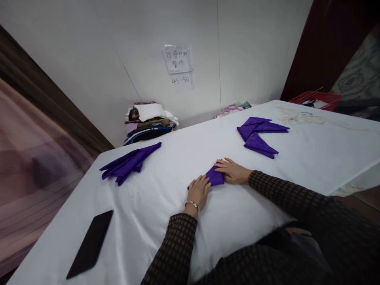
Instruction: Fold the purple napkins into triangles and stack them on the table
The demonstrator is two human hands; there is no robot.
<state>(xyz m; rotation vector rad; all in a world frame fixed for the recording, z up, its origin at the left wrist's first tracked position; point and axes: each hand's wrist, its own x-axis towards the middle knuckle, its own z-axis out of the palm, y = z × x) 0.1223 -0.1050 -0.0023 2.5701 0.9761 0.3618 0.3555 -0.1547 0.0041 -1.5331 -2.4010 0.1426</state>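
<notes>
A small folded purple napkin (215, 177) lies on the white-covered table in front of me. My left hand (198, 191), with a bracelet at the wrist, rests over its left end, fingers laid on the fabric and thumb apart from them. At the upper right edge, my right hand (233, 171) has its fingers stretched out across the napkin. Parts of the cloth are hidden beneath both hands. Further right lies a purple napkin folded into pointed arms (258, 132). To the left is a gathered purple napkin (130, 162) with fanned ends.
A dark flat tablet-like slab (90, 243) lies at the table's left front. Behind the table is a pile of folded clothes (151, 122). More fabric (230, 110) sits by the wall, below handwritten paper signs (178, 59). A red basket (329, 101) stands at the far right.
</notes>
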